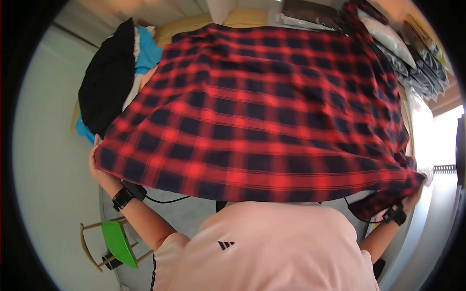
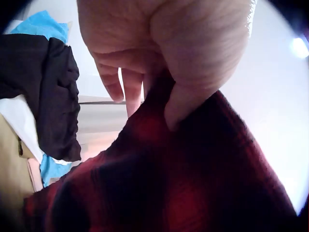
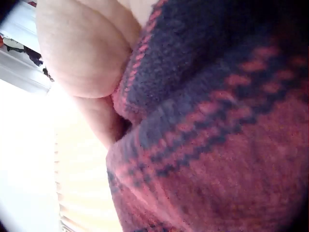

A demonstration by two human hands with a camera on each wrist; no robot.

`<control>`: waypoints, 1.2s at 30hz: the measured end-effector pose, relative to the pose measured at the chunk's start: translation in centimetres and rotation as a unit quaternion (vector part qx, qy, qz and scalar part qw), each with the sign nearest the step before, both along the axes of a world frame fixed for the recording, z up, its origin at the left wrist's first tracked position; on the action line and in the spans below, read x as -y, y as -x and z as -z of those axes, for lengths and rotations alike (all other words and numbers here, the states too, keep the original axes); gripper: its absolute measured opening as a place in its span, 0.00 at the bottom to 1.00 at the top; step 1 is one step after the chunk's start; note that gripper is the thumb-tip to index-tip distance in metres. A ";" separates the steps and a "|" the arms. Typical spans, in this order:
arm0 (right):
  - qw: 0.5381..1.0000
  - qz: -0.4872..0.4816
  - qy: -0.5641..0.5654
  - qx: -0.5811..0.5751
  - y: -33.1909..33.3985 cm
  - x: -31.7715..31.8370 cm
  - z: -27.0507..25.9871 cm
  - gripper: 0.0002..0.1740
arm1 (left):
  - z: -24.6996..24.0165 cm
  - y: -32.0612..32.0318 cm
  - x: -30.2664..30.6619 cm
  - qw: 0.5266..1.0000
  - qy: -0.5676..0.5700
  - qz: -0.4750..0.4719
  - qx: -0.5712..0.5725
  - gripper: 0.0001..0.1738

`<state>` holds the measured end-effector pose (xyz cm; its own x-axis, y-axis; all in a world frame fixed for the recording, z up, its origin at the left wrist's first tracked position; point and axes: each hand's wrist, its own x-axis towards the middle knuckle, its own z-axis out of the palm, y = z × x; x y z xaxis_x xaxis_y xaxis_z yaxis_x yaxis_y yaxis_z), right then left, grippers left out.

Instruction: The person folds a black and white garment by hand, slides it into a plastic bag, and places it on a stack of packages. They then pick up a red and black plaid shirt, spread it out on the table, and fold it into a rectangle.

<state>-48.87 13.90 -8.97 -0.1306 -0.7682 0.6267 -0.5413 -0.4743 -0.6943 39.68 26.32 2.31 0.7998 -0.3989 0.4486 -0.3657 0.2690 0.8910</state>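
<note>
A wide red and navy plaid cloth (image 1: 252, 116) is spread between my two hands, its near edge held up in front of my body. At its near left corner, my left hand (image 1: 101, 170) pinches the edge; in the left wrist view the thumb (image 2: 186, 104) presses on the cloth while other fingers extend behind it. My right hand (image 1: 412, 198) grips the near right corner, where the fabric bunches and a flap hangs below. In the right wrist view, folds of plaid hide most of the fingers of this hand (image 3: 87, 58).
Dark clothing (image 1: 109, 80) and a blue garment (image 1: 148, 51) lie piled at the left. Bagged dark clothes (image 1: 310, 14) and a stack of plastic-wrapped items (image 1: 412, 63) sit at the back and right. A green chair (image 1: 116, 242) stands on the floor at lower left.
</note>
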 end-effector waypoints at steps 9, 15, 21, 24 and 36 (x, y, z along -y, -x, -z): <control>0.804 -0.111 -0.252 0.527 -6.0 0.1 -8.3 0.17 | 3.6 -1.2 -4.4 0.996 -0.057 0.066 0.022 0.05; 0.803 -0.121 -0.279 0.512 -5.3 0.5 -8.7 0.18 | 5.3 -1.6 -4.3 0.994 0.000 0.067 -0.089 0.08; 0.963 -0.084 -0.190 0.171 -9.2 0.6 -11.7 0.30 | 2.7 -1.8 0.3 0.988 -0.156 0.011 -0.011 0.10; 0.966 -0.121 -0.221 -0.064 -8.6 4.6 -12.3 0.28 | 3.4 -4.8 4.9 0.971 -0.229 0.005 0.069 0.12; 0.752 -0.203 -0.417 0.468 -14.2 19.3 -3.7 0.14 | 6.4 -6.6 16.4 0.902 -0.366 0.127 0.189 0.19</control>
<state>-34.68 -5.42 -5.26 0.1362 -0.9387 -0.3166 0.4425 0.3436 -0.8284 46.23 9.89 -4.11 0.4860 -0.8478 0.2125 -0.6900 -0.2230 0.6886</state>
